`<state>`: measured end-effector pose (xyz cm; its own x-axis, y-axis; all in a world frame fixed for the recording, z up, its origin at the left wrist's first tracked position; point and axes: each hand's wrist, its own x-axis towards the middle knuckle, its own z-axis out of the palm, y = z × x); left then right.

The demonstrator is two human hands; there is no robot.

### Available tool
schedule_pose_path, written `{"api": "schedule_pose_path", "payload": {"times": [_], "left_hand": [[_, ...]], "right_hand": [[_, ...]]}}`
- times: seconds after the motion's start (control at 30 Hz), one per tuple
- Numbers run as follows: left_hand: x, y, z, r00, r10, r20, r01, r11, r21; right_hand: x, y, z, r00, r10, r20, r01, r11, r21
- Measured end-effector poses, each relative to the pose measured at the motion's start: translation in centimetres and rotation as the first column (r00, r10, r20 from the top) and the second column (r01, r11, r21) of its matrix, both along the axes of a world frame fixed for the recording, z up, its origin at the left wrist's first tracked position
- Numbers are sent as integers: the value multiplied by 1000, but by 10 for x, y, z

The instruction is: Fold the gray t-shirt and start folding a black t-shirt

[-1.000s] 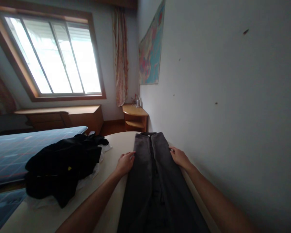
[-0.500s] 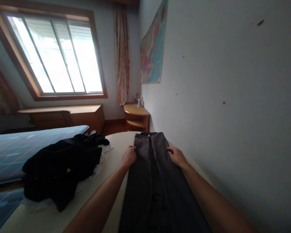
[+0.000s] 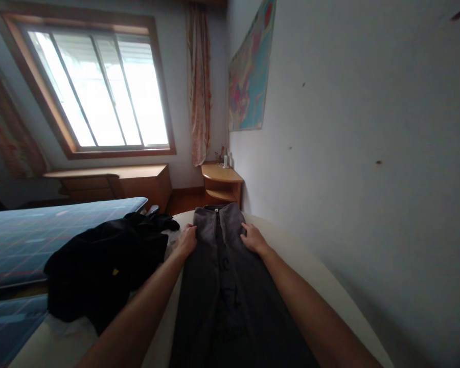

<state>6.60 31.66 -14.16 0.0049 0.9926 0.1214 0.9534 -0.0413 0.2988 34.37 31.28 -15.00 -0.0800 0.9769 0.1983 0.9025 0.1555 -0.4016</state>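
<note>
A long dark grey garment [image 3: 199, 286] lies stretched out on the cream tabletop [image 3: 291, 245], its upper end pointing away from me. Its front parts down the middle, showing black cloth with faint dark marks, and a small pale label sits at the top. My left hand [image 3: 186, 240] pinches the garment's left edge near the top. On the opposite edge, at about the same height, my right hand [image 3: 253, 238] has its fingers closed on the cloth. A heap of black clothing [image 3: 107, 255] with a small yellow spot lies left of my left forearm.
White plastic [image 3: 72, 327] shows under the black heap. To the left is a blue checked mattress [image 3: 61, 225]. A white wall [image 3: 348, 128] bounds the right side. Beyond the table stand a corner shelf [image 3: 222, 174] and a wooden desk [image 3: 145, 174] below the window [image 3: 107, 92].
Both my hands and the grey garment have shifted left across the table, closer to the black heap. More tabletop shows on the right. The view has turned slightly left.
</note>
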Motion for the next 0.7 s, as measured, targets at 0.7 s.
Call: {"api": "schedule_pose_path", "payload": {"times": [0.7], "left_hand": [[21,-119,23,968,-246,-53,247,969,19]], "right_hand": [[-21,-110,14,947,210,242,-189,976,-109]]}}
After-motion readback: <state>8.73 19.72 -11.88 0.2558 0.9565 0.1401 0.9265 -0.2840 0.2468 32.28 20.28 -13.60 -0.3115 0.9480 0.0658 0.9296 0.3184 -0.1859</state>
